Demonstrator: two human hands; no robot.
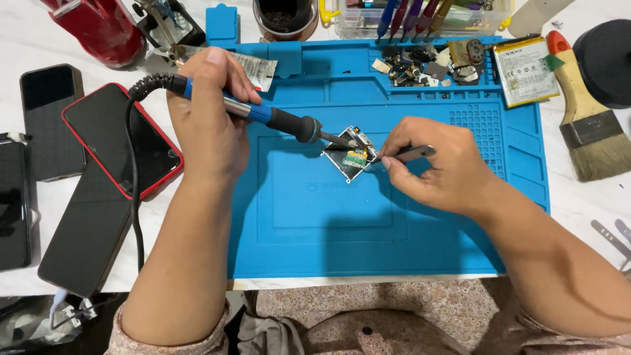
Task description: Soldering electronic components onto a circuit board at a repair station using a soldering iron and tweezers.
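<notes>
The left hand [207,125] grips a soldering iron [263,113], tip on the small part [351,156] mid-mat [315,217]. The right hand [434,164] pinches tweezers [411,154], steadying it. Next needs a steady touch.

Phone repair workshop, blue repair mat [407,243], soldering iron [276,118], dismantled phones [121,138]

Matt blue rubbery mat [328,217] – glossy glass phones [121,138] – wooden-handled brush [582,98]
</notes>
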